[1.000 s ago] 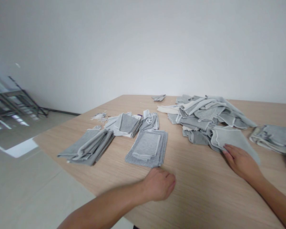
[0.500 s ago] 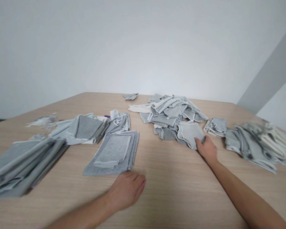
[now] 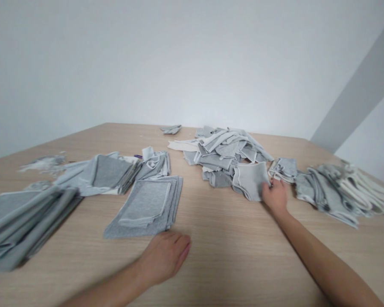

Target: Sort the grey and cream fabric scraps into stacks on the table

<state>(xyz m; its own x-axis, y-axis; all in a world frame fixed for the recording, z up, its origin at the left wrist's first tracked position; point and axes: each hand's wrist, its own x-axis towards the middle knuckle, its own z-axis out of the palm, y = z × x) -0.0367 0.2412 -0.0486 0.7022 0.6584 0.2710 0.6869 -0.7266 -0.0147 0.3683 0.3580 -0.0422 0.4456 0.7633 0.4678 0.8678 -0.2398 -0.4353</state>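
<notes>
My right hand (image 3: 275, 195) has its fingers closed on the right edge of a light grey fabric piece (image 3: 251, 181), which lies against the front of a loose heap of grey and white fabric pieces (image 3: 225, 147). Fingers curled under, my left hand (image 3: 169, 253) rests closed on the table, and nothing shows in it. Just beyond it sits a neat stack of grey fabric pieces (image 3: 147, 202), the smaller ones on top of larger ones.
Folded grey cloths (image 3: 28, 226) lie at the left, with a second pile (image 3: 112, 172) behind them and white scraps (image 3: 45, 164) farther back. On the right are a small folded bundle (image 3: 284, 167) and a larger cloth pile (image 3: 339, 189). One scrap (image 3: 171, 129) lies near the far edge.
The view has shifted slightly to the right. My right hand is still at the edge of the light grey piece, its fingers curled in more. My left hand has barely moved.
</notes>
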